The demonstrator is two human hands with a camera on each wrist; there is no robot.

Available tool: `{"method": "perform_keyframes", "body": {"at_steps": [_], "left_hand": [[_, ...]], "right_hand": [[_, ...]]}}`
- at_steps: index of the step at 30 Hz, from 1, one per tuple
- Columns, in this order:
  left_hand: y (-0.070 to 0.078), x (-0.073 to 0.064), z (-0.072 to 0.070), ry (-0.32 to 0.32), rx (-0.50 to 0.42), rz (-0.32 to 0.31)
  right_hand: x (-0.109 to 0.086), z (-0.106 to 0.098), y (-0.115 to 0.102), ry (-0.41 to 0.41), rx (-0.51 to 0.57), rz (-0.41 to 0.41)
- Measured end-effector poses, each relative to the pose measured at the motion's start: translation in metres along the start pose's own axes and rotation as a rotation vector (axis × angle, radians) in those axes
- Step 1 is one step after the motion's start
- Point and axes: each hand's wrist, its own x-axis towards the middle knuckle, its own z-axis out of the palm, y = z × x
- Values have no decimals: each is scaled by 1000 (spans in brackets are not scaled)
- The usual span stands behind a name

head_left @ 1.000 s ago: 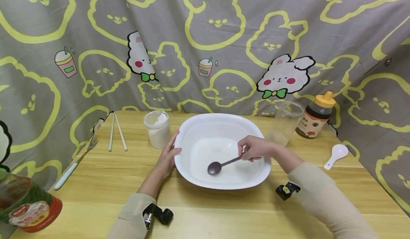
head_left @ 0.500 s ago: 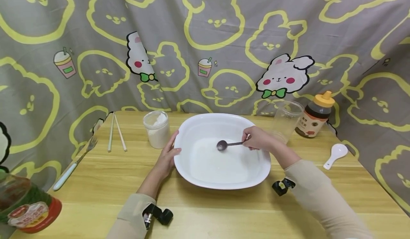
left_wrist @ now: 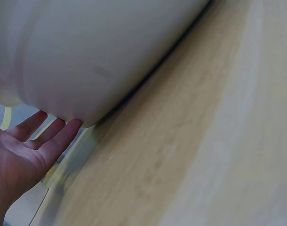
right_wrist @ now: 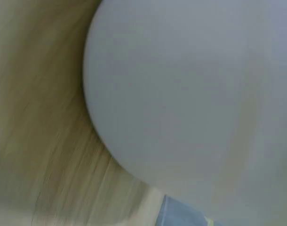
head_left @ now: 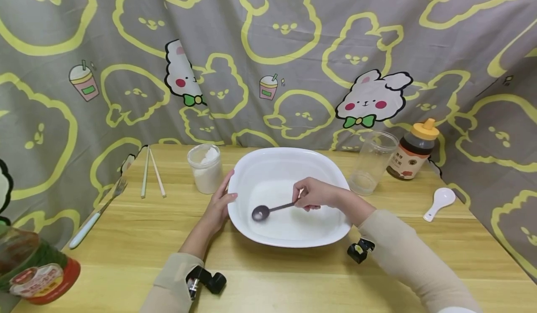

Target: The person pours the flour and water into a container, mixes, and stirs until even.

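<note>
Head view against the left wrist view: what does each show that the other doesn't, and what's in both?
Only the head view: the right hand holding the dark spoon, the powder jar, chopsticks, fork, clear container, yellow-capped bottle, white spoon and red-lidded jar.

Only the left wrist view: the palm side of the left hand, its fingertips at the basin's outer wall.

Both: the left hand, the white basin, the wooden table and the patterned curtain.

A grey curtain (head_left: 235, 38) with yellow cartoon outlines hangs across the frame's upper half; a yellowish wood-grain table (head_left: 268, 280) spans the lower.
</note>
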Motion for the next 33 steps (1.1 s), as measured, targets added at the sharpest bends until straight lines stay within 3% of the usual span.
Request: {"method": "perform_keyframes", "body": {"at_steps": [4, 8, 12, 16, 19, 25, 29, 33], "left_hand": [[0, 0, 0, 0, 9, -2], [0, 0, 0, -4, 7, -9], [0, 0, -1, -9, 6, -8], [0, 0, -1, -13, 13, -4], [0, 1, -2, -15, 13, 0], [0, 1, -2, -17, 14, 1], [1, 0, -1, -14, 13, 0], [1, 0, 0, -19, 1, 9]], "right_hand": [[-15, -4, 1, -114, -33, -18], [-32, -16, 1, -163, -106, -11], [-48, -33, -1, -135, -187, 10], [-53, -47, 1, -17, -271, 45], [-48, -51, 2, 90, -299, 82], [-20, -35, 6, 216, -198, 83], [0, -17, 9, 226, -80, 54], [9, 0, 3, 172, 5, 43]]}}
